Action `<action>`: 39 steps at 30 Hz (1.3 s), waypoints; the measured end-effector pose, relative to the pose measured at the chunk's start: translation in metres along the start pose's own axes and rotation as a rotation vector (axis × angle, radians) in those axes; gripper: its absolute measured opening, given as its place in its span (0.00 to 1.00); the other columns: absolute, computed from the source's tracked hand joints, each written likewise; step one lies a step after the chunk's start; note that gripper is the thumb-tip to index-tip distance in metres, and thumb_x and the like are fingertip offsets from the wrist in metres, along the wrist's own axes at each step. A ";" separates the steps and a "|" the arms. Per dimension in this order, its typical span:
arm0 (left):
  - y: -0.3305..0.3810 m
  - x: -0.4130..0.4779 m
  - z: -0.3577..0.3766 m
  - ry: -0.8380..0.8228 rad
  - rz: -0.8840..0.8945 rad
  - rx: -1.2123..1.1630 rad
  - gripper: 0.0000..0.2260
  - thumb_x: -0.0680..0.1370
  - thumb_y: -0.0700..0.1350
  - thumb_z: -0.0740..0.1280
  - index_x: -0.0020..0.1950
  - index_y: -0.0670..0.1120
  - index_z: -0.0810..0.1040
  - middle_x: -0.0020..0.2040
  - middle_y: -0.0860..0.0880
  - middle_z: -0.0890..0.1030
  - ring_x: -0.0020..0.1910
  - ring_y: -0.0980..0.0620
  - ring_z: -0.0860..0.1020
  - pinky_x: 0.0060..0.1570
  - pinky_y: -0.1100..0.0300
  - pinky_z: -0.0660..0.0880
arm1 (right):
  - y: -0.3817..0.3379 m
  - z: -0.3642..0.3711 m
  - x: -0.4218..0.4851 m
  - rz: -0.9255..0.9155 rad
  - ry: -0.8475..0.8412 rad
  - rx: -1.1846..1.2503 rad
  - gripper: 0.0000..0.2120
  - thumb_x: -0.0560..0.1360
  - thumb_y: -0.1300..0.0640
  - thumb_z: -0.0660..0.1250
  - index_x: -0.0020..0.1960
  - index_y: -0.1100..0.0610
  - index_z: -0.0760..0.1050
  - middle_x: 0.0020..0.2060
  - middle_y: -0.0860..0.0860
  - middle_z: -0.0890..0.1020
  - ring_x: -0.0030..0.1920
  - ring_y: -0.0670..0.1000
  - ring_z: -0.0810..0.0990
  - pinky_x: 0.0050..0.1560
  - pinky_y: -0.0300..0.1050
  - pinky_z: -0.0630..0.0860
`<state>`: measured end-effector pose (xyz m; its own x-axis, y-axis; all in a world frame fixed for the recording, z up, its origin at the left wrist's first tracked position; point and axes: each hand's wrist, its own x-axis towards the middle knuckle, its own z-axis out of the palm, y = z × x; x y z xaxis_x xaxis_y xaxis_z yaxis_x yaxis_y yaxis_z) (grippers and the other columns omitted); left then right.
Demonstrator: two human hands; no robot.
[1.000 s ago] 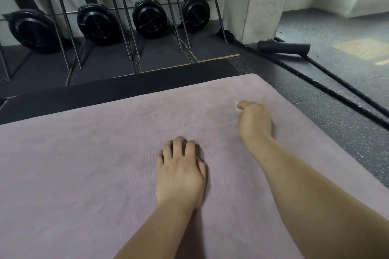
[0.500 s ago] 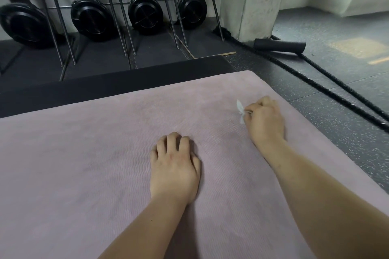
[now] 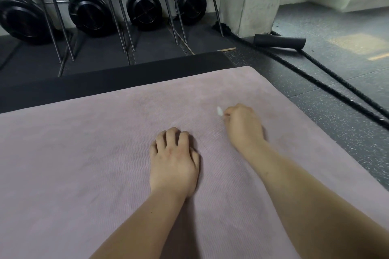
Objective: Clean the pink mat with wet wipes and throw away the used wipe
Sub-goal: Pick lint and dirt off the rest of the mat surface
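Pinching a white wipe [image 3: 220, 111] in our curled right hand [image 3: 244, 126], its tip pointing up-left, we rest our left hand [image 3: 174, 160], fingers loosely bent and empty, on the wavy-ribbed pink mat [image 3: 84, 164].

We have a single wide-angle view, worn on the head. It faces forward and down along the flat pink ribbed mat [image 3: 84, 153]. The left hand [image 3: 174, 162] and right hand [image 3: 244, 128] lie close below it, and the row of black round discs [image 3: 143, 9] lies far ahead.
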<state>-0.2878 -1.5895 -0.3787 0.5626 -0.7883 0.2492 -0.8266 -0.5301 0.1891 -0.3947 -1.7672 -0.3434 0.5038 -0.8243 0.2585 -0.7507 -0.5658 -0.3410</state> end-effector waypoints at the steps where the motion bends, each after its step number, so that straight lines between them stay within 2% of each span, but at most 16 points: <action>1: 0.000 -0.001 0.000 -0.003 0.002 0.001 0.19 0.79 0.55 0.56 0.67 0.50 0.73 0.69 0.48 0.70 0.68 0.41 0.68 0.66 0.44 0.69 | -0.013 0.003 -0.013 -0.089 -0.002 0.019 0.11 0.81 0.52 0.66 0.49 0.57 0.84 0.43 0.58 0.79 0.45 0.62 0.79 0.44 0.51 0.73; 3: -0.001 -0.001 0.000 -0.005 0.009 0.009 0.20 0.79 0.55 0.55 0.67 0.50 0.73 0.69 0.48 0.70 0.68 0.41 0.68 0.65 0.44 0.69 | -0.028 0.004 -0.032 -0.223 -0.027 0.033 0.11 0.80 0.52 0.68 0.47 0.57 0.84 0.40 0.56 0.78 0.41 0.60 0.78 0.41 0.51 0.72; 5: -0.001 0.000 0.001 -0.005 0.009 0.006 0.19 0.79 0.55 0.55 0.66 0.50 0.73 0.69 0.48 0.71 0.67 0.41 0.68 0.65 0.43 0.69 | -0.019 0.001 -0.033 -0.253 -0.041 0.064 0.09 0.78 0.52 0.69 0.48 0.55 0.84 0.40 0.54 0.78 0.41 0.59 0.78 0.40 0.51 0.73; 10: -0.001 -0.001 0.004 0.009 -0.008 -0.006 0.16 0.80 0.53 0.60 0.66 0.49 0.74 0.68 0.47 0.72 0.66 0.40 0.69 0.64 0.42 0.70 | 0.052 -0.015 -0.015 -0.009 0.056 -0.114 0.07 0.78 0.53 0.66 0.46 0.53 0.82 0.43 0.50 0.72 0.46 0.58 0.75 0.41 0.49 0.72; 12: -0.001 -0.001 0.004 0.010 -0.007 -0.001 0.16 0.80 0.53 0.60 0.66 0.49 0.74 0.68 0.47 0.72 0.66 0.40 0.69 0.64 0.43 0.69 | 0.068 -0.019 -0.015 0.069 0.105 -0.170 0.08 0.79 0.53 0.67 0.49 0.55 0.83 0.46 0.52 0.73 0.48 0.58 0.73 0.44 0.53 0.75; 14: 0.000 0.000 0.004 0.013 -0.004 0.005 0.17 0.80 0.53 0.59 0.65 0.50 0.74 0.67 0.47 0.72 0.65 0.40 0.69 0.63 0.43 0.69 | 0.056 -0.017 -0.018 0.126 0.084 -0.163 0.09 0.80 0.55 0.66 0.54 0.56 0.83 0.48 0.54 0.75 0.48 0.59 0.76 0.48 0.54 0.77; 17: 0.000 0.000 0.003 0.007 -0.004 0.008 0.18 0.79 0.54 0.57 0.65 0.50 0.74 0.67 0.47 0.72 0.65 0.40 0.69 0.63 0.43 0.69 | 0.004 -0.008 -0.034 0.038 0.000 -0.049 0.13 0.83 0.51 0.63 0.60 0.54 0.83 0.51 0.56 0.79 0.52 0.60 0.80 0.55 0.50 0.77; 20: -0.001 -0.001 0.002 0.005 0.003 -0.001 0.18 0.79 0.55 0.56 0.64 0.50 0.75 0.67 0.47 0.72 0.65 0.40 0.69 0.62 0.43 0.69 | -0.041 0.001 -0.061 -0.164 -0.038 0.000 0.12 0.82 0.50 0.63 0.53 0.55 0.83 0.45 0.55 0.79 0.46 0.60 0.80 0.47 0.52 0.77; 23: 0.000 -0.001 0.002 0.015 0.007 -0.002 0.18 0.79 0.55 0.56 0.64 0.50 0.75 0.67 0.47 0.72 0.64 0.40 0.69 0.62 0.43 0.69 | -0.040 -0.008 -0.070 -0.216 -0.057 0.059 0.08 0.79 0.51 0.67 0.52 0.51 0.84 0.44 0.53 0.79 0.45 0.58 0.80 0.46 0.51 0.77; 27: 0.000 -0.001 0.001 0.014 0.003 0.006 0.19 0.79 0.54 0.55 0.65 0.49 0.75 0.67 0.46 0.72 0.64 0.39 0.70 0.62 0.43 0.70 | 0.009 -0.020 -0.052 -0.053 0.017 0.030 0.05 0.77 0.53 0.70 0.50 0.52 0.84 0.45 0.55 0.80 0.46 0.59 0.80 0.45 0.49 0.73; 30: 0.000 -0.001 0.001 0.016 0.003 0.002 0.19 0.79 0.54 0.55 0.65 0.49 0.75 0.66 0.47 0.72 0.64 0.40 0.69 0.61 0.43 0.70 | 0.039 -0.027 -0.041 0.045 0.090 -0.017 0.04 0.77 0.55 0.71 0.50 0.53 0.83 0.48 0.54 0.77 0.45 0.58 0.79 0.44 0.49 0.75; 35: -0.001 -0.001 0.001 0.011 0.010 0.005 0.19 0.79 0.54 0.56 0.65 0.49 0.74 0.66 0.47 0.72 0.64 0.40 0.69 0.61 0.44 0.70 | 0.042 -0.013 -0.042 0.054 0.093 -0.074 0.06 0.78 0.59 0.67 0.51 0.57 0.83 0.48 0.53 0.75 0.44 0.59 0.77 0.45 0.53 0.77; 39: -0.001 -0.001 0.001 0.014 0.010 0.010 0.19 0.79 0.54 0.55 0.65 0.48 0.74 0.66 0.46 0.72 0.64 0.40 0.69 0.61 0.43 0.69 | 0.037 -0.008 -0.042 0.065 0.078 -0.077 0.07 0.78 0.54 0.70 0.50 0.58 0.83 0.47 0.55 0.75 0.45 0.60 0.77 0.46 0.54 0.76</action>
<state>-0.2879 -1.5887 -0.3800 0.5541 -0.7894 0.2644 -0.8324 -0.5251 0.1770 -0.4473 -1.7536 -0.3594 0.4205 -0.8532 0.3085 -0.8127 -0.5054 -0.2899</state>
